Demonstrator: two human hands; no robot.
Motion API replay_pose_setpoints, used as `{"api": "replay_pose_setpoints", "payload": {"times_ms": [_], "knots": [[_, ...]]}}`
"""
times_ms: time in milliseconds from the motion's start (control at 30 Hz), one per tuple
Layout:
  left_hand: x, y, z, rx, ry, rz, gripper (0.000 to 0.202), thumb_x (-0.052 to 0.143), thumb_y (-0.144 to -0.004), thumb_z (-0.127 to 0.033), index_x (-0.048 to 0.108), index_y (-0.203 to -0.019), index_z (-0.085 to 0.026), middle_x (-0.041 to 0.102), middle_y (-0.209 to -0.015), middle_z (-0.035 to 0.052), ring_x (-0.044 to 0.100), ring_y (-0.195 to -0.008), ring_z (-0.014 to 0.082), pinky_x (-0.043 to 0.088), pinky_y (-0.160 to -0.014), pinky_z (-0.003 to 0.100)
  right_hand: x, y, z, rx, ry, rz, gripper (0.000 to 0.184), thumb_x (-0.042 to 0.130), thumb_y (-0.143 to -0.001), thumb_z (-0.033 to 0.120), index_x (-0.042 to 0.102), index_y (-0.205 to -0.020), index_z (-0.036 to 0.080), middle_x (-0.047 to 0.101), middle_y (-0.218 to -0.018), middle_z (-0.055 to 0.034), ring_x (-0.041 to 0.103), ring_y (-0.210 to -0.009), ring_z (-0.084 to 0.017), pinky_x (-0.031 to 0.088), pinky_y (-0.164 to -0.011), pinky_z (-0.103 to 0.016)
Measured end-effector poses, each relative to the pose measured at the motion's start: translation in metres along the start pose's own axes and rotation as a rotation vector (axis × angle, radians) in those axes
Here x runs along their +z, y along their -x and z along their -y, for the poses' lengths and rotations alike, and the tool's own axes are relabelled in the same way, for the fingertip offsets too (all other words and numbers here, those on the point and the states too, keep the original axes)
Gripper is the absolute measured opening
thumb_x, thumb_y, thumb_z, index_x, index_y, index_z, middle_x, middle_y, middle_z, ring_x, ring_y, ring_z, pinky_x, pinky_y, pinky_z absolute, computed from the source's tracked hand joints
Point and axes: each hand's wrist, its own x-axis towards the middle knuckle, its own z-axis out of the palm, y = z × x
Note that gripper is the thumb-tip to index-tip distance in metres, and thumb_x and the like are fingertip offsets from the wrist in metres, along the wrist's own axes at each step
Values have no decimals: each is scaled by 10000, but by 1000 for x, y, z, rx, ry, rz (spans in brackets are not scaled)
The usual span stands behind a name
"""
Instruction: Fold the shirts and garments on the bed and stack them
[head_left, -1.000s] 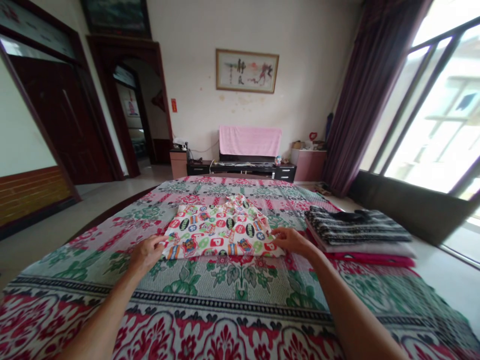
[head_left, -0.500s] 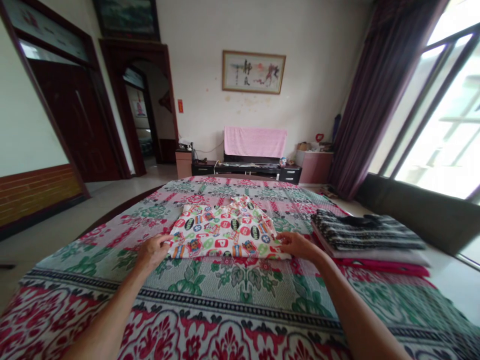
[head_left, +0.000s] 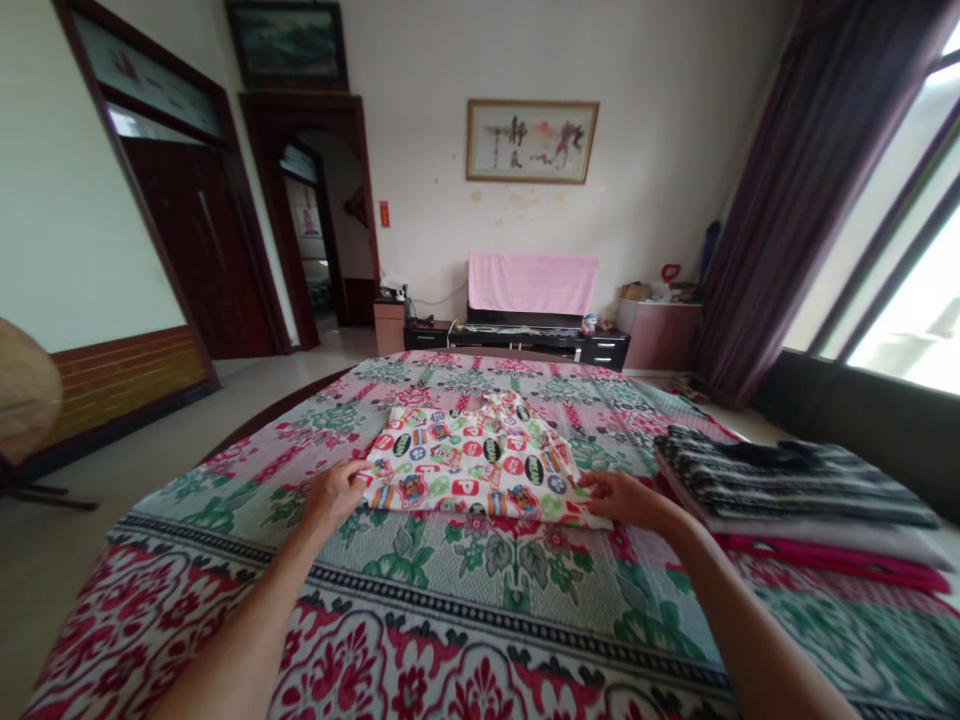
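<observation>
A white children's shirt [head_left: 465, 462] with a bright cartoon print lies folded on the patterned bedspread [head_left: 495, 590] in front of me. At its left edge, my left hand [head_left: 337, 492] is closed with thumb and fingertips pinching the fabric. My right hand [head_left: 619, 496] grips the opposite side near the lower right corner, its fingers bent over the cloth. The shirt rests mostly flat, and a small peak of fabric stands up at its far edge.
To the right sits a stack of folded clothes [head_left: 795, 485], a black-and-white knit on top and pink below. Beyond the bedspread stand a low black cabinet [head_left: 604, 350] and a pink cloth [head_left: 532, 283] over a screen. A round stool [head_left: 26, 395] shows at the far left.
My view has turned slightly left, so everything sits further right in the picture and the stool has come into sight. Both hands stay at the shirt's sides.
</observation>
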Motion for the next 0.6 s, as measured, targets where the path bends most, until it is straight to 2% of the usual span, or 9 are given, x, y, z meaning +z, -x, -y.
{"api": "replay_pose_setpoints", "payload": {"times_ms": [100, 267, 433, 500, 600], "knots": [[-3, 1, -2, -26, 73, 6, 372, 450, -755, -140, 709, -1006, -230, 708, -1027, 7, 639, -913, 147, 461, -819, 214, -1, -1, 1, 9, -27, 21, 375, 608, -653, 266, 664, -1002, 138, 586, -618, 13, 466, -523, -100, 319, -476, -207], [-4, 0, 0, 20, 126, -19, 375, 431, -747, -95, 726, -950, -207, 707, -1007, 17, 634, -917, 141, 455, -835, 211, -1, -4, 2, 49, -28, 36, 376, 616, -631, 259, 666, -987, 150, 548, -558, 32, 421, -487, -88, 273, -449, -202], [1, 0, 3, 6, 76, -9, 316, 448, -768, -151, 726, -912, -196, 697, -994, 31, 627, -910, 155, 462, -835, 234, -3, -3, 0, 31, -28, 93, 334, 598, -630, 246, 674, -943, 158, 565, -570, 27, 445, -501, -96, 286, -457, -206], [2, -1, 2, -3, 14, -41, 289, 470, -761, -182, 723, -901, -191, 688, -997, 45, 621, -911, 174, 463, -846, 258, -5, -3, 4, 45, 43, 33, 329, 594, -627, 237, 674, -935, 153, 588, -598, 12, 484, -532, -114, 333, -488, -218], [6, -3, -5, 88, -41, -136, 312, 466, -761, -179, 705, -963, -181, 657, -1088, 69, 597, -983, 198, 442, -913, 292, -2, -5, 26, -11, 164, -238, 290, 575, -645, 210, 673, -914, 163, 660, -766, -40, 560, -658, -152, 426, -621, -257]]}}
